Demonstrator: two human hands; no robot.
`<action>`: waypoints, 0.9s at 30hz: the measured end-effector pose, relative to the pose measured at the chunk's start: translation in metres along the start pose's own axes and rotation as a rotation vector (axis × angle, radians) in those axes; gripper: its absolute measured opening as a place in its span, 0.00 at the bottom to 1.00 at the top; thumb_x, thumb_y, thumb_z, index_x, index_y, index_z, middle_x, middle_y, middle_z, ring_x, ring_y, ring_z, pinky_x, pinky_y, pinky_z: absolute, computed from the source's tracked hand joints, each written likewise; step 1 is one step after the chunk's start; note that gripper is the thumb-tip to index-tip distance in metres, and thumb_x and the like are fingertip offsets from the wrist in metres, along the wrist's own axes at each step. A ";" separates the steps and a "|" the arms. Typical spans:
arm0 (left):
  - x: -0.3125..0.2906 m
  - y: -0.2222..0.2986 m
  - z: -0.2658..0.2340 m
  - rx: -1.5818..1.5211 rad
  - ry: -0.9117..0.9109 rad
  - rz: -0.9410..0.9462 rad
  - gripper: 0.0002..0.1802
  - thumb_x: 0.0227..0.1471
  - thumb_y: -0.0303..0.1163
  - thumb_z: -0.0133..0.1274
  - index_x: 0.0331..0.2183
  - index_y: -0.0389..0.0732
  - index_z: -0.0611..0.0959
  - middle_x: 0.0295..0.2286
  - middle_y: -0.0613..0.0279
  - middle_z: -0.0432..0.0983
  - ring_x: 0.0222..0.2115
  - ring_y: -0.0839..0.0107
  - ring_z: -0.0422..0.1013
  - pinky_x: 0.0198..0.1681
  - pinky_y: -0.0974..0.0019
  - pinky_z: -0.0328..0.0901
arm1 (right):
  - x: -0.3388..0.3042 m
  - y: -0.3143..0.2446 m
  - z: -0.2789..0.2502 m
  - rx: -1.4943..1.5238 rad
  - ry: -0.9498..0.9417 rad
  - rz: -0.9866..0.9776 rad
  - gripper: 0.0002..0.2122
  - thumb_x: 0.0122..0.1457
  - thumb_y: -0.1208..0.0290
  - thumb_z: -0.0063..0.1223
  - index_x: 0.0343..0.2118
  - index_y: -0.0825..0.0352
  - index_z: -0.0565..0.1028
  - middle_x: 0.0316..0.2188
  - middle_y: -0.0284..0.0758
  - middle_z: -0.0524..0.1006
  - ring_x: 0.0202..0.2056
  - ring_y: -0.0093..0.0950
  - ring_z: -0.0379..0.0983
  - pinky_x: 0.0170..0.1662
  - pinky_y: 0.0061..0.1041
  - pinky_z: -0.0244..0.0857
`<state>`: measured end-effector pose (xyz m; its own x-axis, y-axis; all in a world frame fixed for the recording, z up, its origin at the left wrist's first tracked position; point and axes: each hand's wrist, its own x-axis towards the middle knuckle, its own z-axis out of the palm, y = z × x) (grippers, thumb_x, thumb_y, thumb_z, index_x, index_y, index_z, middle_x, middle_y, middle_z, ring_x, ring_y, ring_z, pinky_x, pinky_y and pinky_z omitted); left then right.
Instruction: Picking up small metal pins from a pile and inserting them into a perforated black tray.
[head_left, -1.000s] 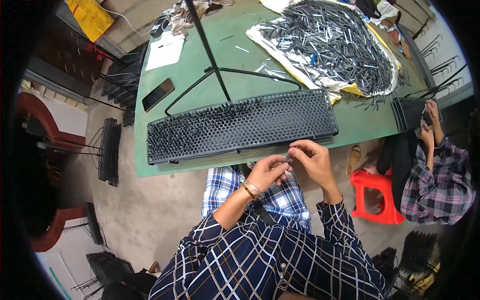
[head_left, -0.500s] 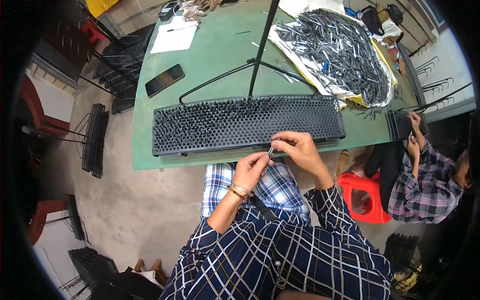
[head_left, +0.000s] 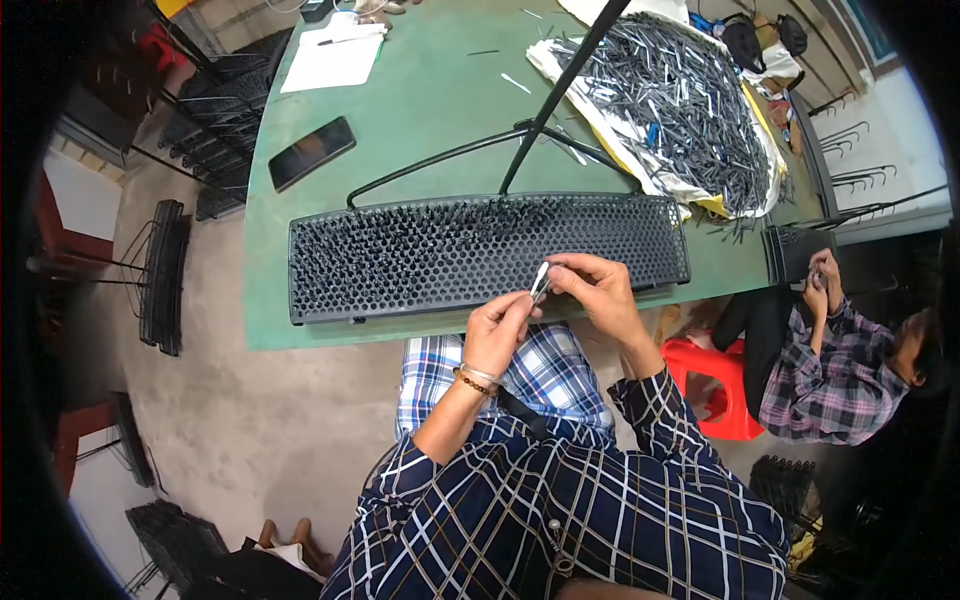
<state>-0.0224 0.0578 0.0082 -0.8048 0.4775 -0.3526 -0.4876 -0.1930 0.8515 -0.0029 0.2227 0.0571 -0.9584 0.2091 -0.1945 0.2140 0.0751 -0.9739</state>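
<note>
Both my hands meet over the near edge of a long black perforated panel (head_left: pixel 480 255). Small dark pieces stick up from many of its holes, most densely at the left and along the far edge. My left hand (head_left: pixel 496 330) pinches thin, glossy strips (head_left: pixel 541 278), one of which catches the light and looks white. On their other side my right hand (head_left: pixel 598 292) is closed, thumb and finger pressed together at the strips. What exactly its fingertips grip is too small to make out. A black wire frame (head_left: pixel 440 163) with a long rod rises behind the panel.
A white sack (head_left: pixel 680 115) heaped with dark strips lies at the table's far right. A phone (head_left: pixel 312 153) and a paper with a pen (head_left: pixel 333 62) are at the left. Right of me, another person (head_left: pixel 835 370) works beside a red stool (head_left: pixel 712 385). Black racks (head_left: pixel 163 275) stand on the floor.
My view has shifted slightly. The strips between my hands have turned, and one now shows bright. My right fingers have moved a little, while both hands stay close together.
</note>
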 end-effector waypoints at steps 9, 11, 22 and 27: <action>-0.011 -0.004 -0.001 0.023 -0.035 -0.042 0.14 0.58 0.34 0.46 0.41 0.36 0.79 0.27 0.69 0.77 0.17 0.87 0.60 0.17 0.82 0.54 | 0.001 0.002 0.008 0.075 -0.053 -0.066 0.09 0.54 0.75 0.57 0.38 0.72 0.78 0.30 0.33 0.79 0.32 0.17 0.73 0.35 0.15 0.66; -0.012 -0.007 -0.001 -0.013 -0.058 -0.061 0.15 0.59 0.34 0.45 0.43 0.36 0.78 0.28 0.69 0.76 0.18 0.87 0.59 0.17 0.82 0.54 | 0.004 -0.007 0.000 -0.004 -0.012 -0.094 0.09 0.54 0.76 0.56 0.37 0.73 0.78 0.31 0.34 0.79 0.33 0.19 0.74 0.36 0.17 0.68; -0.017 -0.010 0.011 -0.204 -0.156 -0.162 0.16 0.58 0.29 0.43 0.45 0.31 0.75 0.31 0.64 0.74 0.22 0.83 0.61 0.22 0.80 0.57 | 0.060 0.010 -0.011 -0.262 0.168 -0.490 0.07 0.54 0.75 0.56 0.35 0.70 0.79 0.32 0.34 0.79 0.32 0.19 0.73 0.36 0.18 0.66; -0.023 -0.009 0.008 -0.232 -0.140 -0.197 0.16 0.57 0.26 0.43 0.46 0.31 0.74 0.32 0.63 0.74 0.24 0.82 0.64 0.25 0.80 0.61 | 0.062 0.017 -0.011 -0.352 0.176 -0.561 0.08 0.53 0.75 0.57 0.35 0.69 0.79 0.31 0.36 0.79 0.33 0.25 0.75 0.37 0.21 0.67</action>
<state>0.0030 0.0556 0.0121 -0.6411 0.6349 -0.4312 -0.7060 -0.2676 0.6557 -0.0566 0.2472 0.0300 -0.9036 0.1989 0.3795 -0.2290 0.5245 -0.8200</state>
